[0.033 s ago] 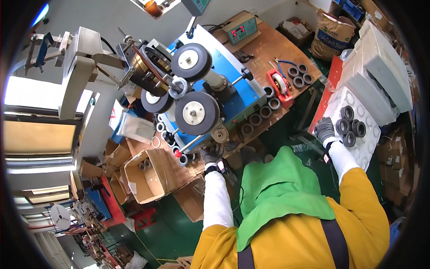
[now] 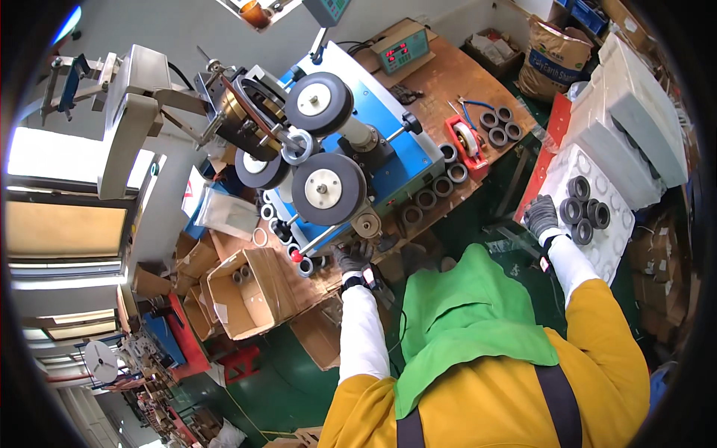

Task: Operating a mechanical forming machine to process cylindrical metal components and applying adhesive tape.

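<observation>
My left hand (image 2: 351,259), in a dark glove, is at the front edge of a blue winding machine (image 2: 388,149), just below its large grey wheel (image 2: 327,189). The glove's fingers curl against the bench edge, and what they hold is hidden. My right hand (image 2: 541,216), also gloved, rests on a white foam tray (image 2: 612,246) to my right. It lies just left of a cluster of black ring cores (image 2: 585,210) and grips none of them. A row of dark rings (image 2: 437,190) lines the wooden bench (image 2: 448,82) beside the machine.
A red tape dispenser (image 2: 464,139) and more rings (image 2: 499,125) sit on the bench. Open cardboard boxes (image 2: 246,291) stand on the floor at left. White foam blocks (image 2: 635,97) are stacked at the far right. A grey meter box (image 2: 403,49) stands at the back.
</observation>
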Available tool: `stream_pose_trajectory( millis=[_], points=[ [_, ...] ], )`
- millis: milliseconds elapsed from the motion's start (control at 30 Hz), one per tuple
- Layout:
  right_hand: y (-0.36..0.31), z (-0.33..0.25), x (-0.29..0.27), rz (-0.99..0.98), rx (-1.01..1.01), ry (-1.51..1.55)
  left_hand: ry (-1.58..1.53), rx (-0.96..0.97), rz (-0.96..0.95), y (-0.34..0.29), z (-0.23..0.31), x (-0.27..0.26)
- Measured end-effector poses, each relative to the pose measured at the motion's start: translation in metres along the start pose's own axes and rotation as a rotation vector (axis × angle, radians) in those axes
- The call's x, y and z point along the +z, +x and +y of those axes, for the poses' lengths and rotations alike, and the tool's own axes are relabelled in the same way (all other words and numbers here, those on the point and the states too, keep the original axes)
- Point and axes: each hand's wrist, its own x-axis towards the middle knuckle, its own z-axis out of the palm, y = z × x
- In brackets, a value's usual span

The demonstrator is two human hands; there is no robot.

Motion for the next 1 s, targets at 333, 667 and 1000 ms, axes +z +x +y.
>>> stream_pose_trajectory(
  millis=[333, 667, 1000],
  points=[
    [-0.002, 0.001, -0.002, -0.125, 0.015, -0.008, 0.011, -0.005, -0.066, -0.004, -0.011, 0.003],
    [-0.003, 0.003, -0.014, -0.135, -0.026, 0.011, 0.075, 0.017, -0.085, 0.005, -0.012, 0.001],
    [-0.004, 0.003, -0.016, -0.137, -0.015, 0.039, 0.017, -0.003, -0.087, 0.02, -0.011, -0.007]
  ],
)
